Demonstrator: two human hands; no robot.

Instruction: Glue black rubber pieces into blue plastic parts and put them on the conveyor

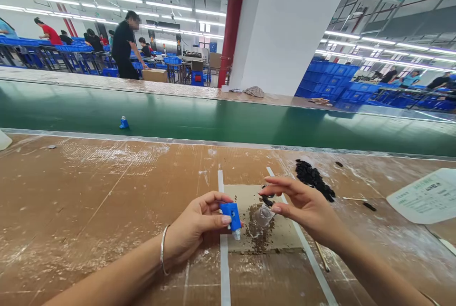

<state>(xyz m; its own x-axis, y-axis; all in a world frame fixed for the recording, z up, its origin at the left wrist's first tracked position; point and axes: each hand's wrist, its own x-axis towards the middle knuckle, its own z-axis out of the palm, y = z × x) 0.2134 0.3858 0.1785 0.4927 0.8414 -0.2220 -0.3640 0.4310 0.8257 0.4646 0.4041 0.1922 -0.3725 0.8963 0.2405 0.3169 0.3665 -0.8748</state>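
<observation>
My left hand (208, 215) grips a small blue plastic part (231, 215) between thumb and fingers, its clear tip pointing down. My right hand (299, 201) is over a small clear cup (262, 215), with a small black piece (267, 200) between the thumb and a fingertip. Beneath the cup lies a beige board (285, 237), spotted with dark brown specks and wet-looking around the cup. White tape strips (224, 268) run along both sides of the board. Beyond my right hand is a pile of small black pieces (311, 177).
A green conveyor belt (199, 120) crosses ahead, carrying another blue part (123, 122). To the right are a labelled white jug (425, 196), a cotton swab (354, 198) and a wooden stick (322, 257). A white pillar (285, 25) and several people stand beyond.
</observation>
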